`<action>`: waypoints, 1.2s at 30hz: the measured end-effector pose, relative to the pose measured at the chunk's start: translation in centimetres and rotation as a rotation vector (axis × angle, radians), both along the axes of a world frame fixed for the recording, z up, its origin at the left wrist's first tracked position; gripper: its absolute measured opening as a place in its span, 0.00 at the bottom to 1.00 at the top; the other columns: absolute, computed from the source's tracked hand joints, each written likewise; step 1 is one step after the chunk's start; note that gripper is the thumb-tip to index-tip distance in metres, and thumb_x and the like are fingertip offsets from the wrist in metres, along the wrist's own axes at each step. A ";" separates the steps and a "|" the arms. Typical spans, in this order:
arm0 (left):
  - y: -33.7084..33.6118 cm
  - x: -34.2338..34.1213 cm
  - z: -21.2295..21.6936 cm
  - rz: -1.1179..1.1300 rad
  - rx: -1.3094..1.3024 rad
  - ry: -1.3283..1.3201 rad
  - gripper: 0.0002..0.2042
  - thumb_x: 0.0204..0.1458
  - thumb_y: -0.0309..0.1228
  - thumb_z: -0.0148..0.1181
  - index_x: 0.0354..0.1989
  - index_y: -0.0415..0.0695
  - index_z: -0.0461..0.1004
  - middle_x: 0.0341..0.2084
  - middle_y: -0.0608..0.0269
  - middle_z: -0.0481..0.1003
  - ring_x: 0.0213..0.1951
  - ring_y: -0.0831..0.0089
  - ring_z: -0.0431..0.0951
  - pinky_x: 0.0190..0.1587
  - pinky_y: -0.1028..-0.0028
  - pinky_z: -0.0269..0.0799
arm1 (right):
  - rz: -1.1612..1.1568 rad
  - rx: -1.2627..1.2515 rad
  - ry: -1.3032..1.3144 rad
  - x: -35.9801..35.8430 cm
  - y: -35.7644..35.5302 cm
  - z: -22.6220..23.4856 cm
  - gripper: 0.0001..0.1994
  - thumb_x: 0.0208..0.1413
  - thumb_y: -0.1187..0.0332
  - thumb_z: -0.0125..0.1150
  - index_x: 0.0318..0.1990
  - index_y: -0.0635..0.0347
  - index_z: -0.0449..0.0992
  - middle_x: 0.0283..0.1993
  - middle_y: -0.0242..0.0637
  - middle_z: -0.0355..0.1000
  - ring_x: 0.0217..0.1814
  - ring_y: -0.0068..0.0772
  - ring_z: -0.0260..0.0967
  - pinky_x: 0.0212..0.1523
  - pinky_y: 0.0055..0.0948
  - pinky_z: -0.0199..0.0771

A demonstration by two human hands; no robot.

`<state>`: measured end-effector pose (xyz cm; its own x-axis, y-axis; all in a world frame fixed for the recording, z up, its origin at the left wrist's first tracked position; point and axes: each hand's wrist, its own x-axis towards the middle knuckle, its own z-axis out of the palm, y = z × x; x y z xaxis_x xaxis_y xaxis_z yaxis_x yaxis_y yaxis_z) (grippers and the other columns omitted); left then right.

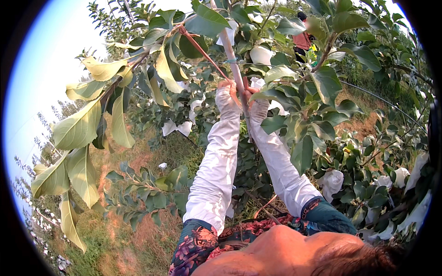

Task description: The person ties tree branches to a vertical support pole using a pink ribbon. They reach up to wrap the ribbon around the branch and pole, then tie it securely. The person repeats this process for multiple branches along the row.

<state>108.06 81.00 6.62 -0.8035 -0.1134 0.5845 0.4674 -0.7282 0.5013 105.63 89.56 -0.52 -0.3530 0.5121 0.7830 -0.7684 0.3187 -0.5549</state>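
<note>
A thin reddish strap (205, 54) runs from a leafy branch (146, 53) at the upper left down to an upright stake or stem (234, 69). My left hand (227, 99) is closed on the strap just left of the stem, fingers bent. Right beside the stem, my right hand (257, 105) is closed too, with a piece of the same reddish strap showing at its fingertips. Pale cloth covers both hands up to the fingers, and white sleeves cover the forearms. The strap passes around the stem between my hands; leaves partly hide the right hand.
White fruit bags (262, 54) hang among the leaves, several more at the lower right. A wire (382, 97) crosses behind on the right. Another person (301, 39) stands farther back. Leafy branches (327, 87) crowd close to my right arm. Grass and bare soil (131, 250) lie below.
</note>
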 end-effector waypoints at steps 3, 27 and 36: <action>-1.3 -2.3 -1.6 0.195 -0.267 0.188 0.03 0.49 0.19 0.47 0.29 0.41 0.66 0.24 0.66 0.65 0.29 0.77 0.65 0.32 0.78 0.63 | -0.182 0.095 0.089 1.5 -1.1 1.8 0.06 0.49 0.72 0.58 0.35 0.61 0.74 0.25 0.35 0.69 0.27 0.28 0.65 0.28 0.27 0.64; -4.3 1.3 -1.0 0.864 -0.965 0.257 0.07 0.49 0.27 0.51 0.34 0.43 0.74 0.29 0.54 0.73 0.33 0.57 0.72 0.35 0.66 0.67 | -0.225 0.704 -0.075 5.5 -1.4 8.0 0.08 0.40 0.77 0.55 0.31 0.57 0.74 0.29 0.41 0.70 0.33 0.46 0.64 0.35 0.40 0.62; -2.8 3.2 -0.8 0.746 -0.787 0.225 0.04 0.45 0.22 0.56 0.30 0.37 0.73 0.27 0.55 0.69 0.31 0.61 0.71 0.34 0.68 0.65 | 0.303 0.409 -0.210 5.4 0.6 6.7 0.13 0.46 0.83 0.47 0.40 0.65 0.72 0.32 0.34 0.71 0.32 0.24 0.68 0.33 0.21 0.68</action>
<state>111.30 78.18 5.78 -0.5544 -0.0579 0.8302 0.7949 0.2588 0.5488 110.99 90.13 6.18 -0.6077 0.0319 0.7935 -0.7453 0.3223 -0.5837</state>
